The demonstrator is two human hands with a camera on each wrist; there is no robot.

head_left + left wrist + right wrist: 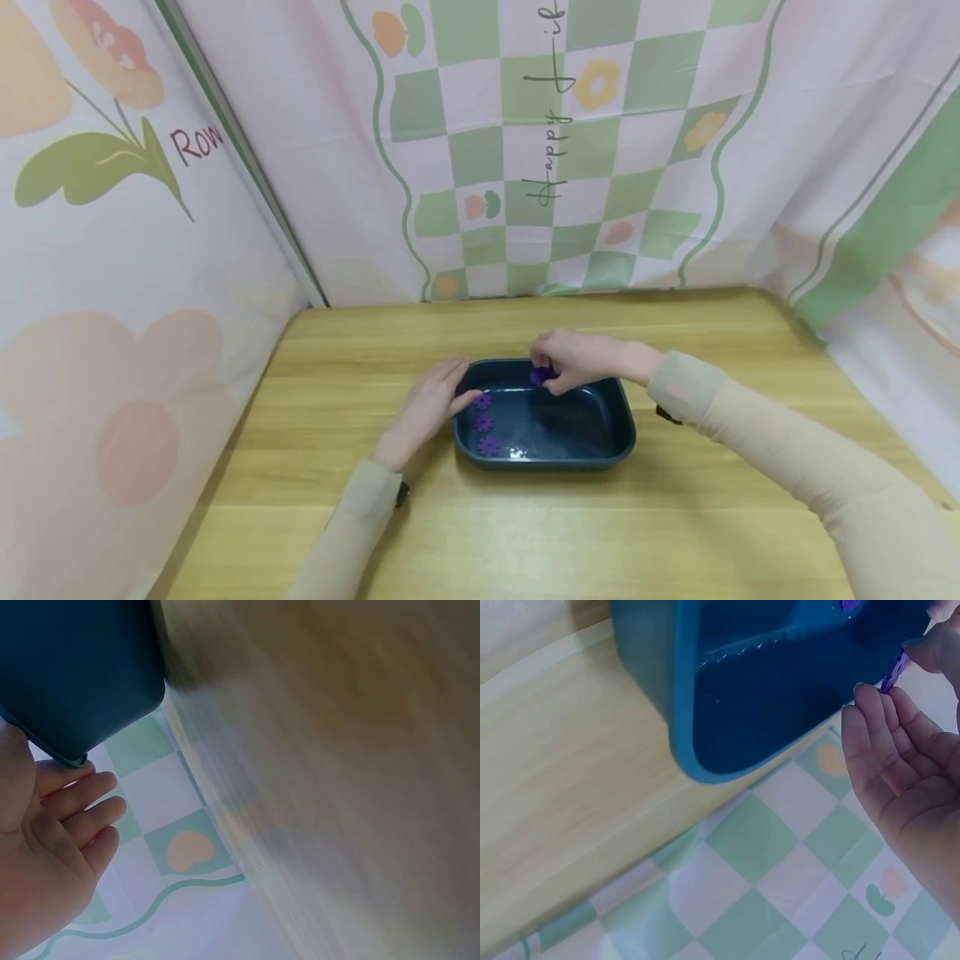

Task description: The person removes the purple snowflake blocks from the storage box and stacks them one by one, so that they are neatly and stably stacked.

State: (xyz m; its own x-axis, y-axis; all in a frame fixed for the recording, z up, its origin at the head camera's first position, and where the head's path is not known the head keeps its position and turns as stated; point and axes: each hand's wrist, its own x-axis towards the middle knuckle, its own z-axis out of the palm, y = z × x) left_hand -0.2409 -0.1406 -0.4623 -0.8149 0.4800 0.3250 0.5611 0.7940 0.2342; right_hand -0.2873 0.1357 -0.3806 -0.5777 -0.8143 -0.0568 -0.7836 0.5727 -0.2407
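Note:
A dark blue rectangular tray point(551, 464) with rounded corners stands on the wooden table. Three small purple flower-shaped pieces point(485, 422) lie in a row along its left inner side. My left hand point(429, 402) rests at the tray's back left corner, thumb reaching over the rim, fingers loosely extended outside; the left wrist view shows the fingers point(90, 802) by the rim corner. Over the tray's back part, my right hand point(577, 358) pinches another purple flower-shaped piece point(894, 671), seen edge-on between thumb and fingertips in the right wrist view.
The wooden table point(360, 350) extends around the tray on all sides. A checked green and white curtain point(525, 167) hangs along the back edge, with more printed curtains point(135, 292) at both sides. Dark wrist straps point(402, 493) sit at both cuffs.

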